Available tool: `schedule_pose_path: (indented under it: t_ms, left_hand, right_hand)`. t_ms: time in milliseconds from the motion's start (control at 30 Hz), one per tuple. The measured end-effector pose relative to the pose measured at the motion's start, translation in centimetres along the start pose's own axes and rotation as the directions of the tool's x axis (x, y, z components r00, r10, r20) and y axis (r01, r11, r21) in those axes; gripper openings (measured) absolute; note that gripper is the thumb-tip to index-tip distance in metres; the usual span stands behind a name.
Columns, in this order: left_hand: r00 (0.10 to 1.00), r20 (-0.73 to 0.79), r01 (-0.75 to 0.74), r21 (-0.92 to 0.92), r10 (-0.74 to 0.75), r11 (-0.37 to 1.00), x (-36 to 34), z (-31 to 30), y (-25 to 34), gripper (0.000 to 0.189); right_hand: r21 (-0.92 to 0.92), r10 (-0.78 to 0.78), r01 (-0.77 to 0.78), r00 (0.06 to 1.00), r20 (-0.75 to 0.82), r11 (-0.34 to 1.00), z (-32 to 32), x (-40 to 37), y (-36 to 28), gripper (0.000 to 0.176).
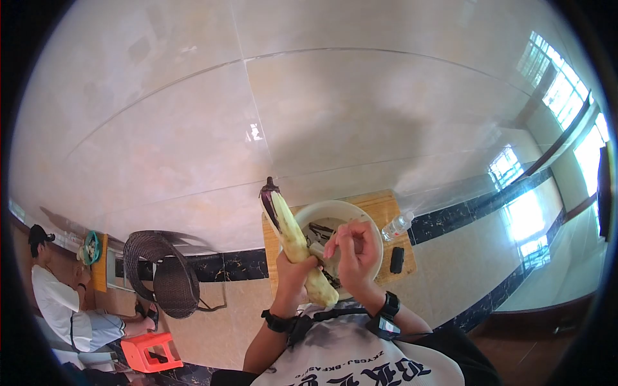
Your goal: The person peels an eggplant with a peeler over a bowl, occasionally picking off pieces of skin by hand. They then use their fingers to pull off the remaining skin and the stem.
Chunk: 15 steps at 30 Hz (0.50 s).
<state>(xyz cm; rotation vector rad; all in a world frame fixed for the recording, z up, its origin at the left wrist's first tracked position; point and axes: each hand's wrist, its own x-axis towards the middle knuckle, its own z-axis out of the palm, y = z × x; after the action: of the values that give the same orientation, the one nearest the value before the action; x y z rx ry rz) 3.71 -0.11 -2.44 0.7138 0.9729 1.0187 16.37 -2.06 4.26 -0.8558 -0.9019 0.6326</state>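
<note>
My left hand is wrapped round a long eggplant, which I hold tilted over the near left side of a pale basin. Most of its skin is peeled off, showing pale flesh; dark purple skin remains near the stem end. My right hand is over the basin, just right of the eggplant, with fingers curled in. Whatever those fingers hold, if anything, I cannot make out. Dark strips of peel lie inside the basin.
The basin stands on a wooden table against a tiled wall. A clear plastic bottle and a black case-like object are at its right. Leftward are a wicker chair, a red stool and a seated person by a green basket.
</note>
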Motion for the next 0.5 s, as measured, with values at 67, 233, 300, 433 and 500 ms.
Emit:
schedule_pose_path:
  t_ms: [67, 233, 300, 433, 500]
  left_hand:
    - [1.0, 0.014, -0.004, -0.012, 0.004, 1.0, -0.1, 0.0, 0.3, 0.035]
    - [0.999, 0.024, -0.021, -0.05, 0.023, 0.999, 0.1, -0.4, 0.3, 0.032]
    - [1.0, 0.011, -0.025, -0.067, 0.026, 0.997, 0.3, -0.6, 0.1, 0.031]
    - [0.998, 0.063, 0.027, -0.056, -0.023, 0.998, 0.3, -1.0, 0.6, 0.031]
    - [0.992, 0.099, 0.081, -0.067, -0.074, 0.995, 0.0, -1.0, 1.3, 0.033]
  right_hand:
    - [0.0, -0.001, 0.001, 1.0, -0.009, 1.0, -0.1, 0.2, 0.0, 0.011]
    - [-0.035, 0.073, -0.073, 0.997, 0.009, 0.997, -0.7, 0.7, -0.2, 0.01]
    - [0.034, 0.122, -0.121, 0.992, -0.03, 0.992, -0.7, 1.0, -0.3, 0.011]
    - [0.155, 0.197, -0.182, 0.976, -0.091, 0.971, -0.9, 1.4, -0.3, 0.013]
    - [0.23, 0.272, -0.241, 0.956, -0.11, 0.943, -1.0, 1.8, -0.4, 0.014]
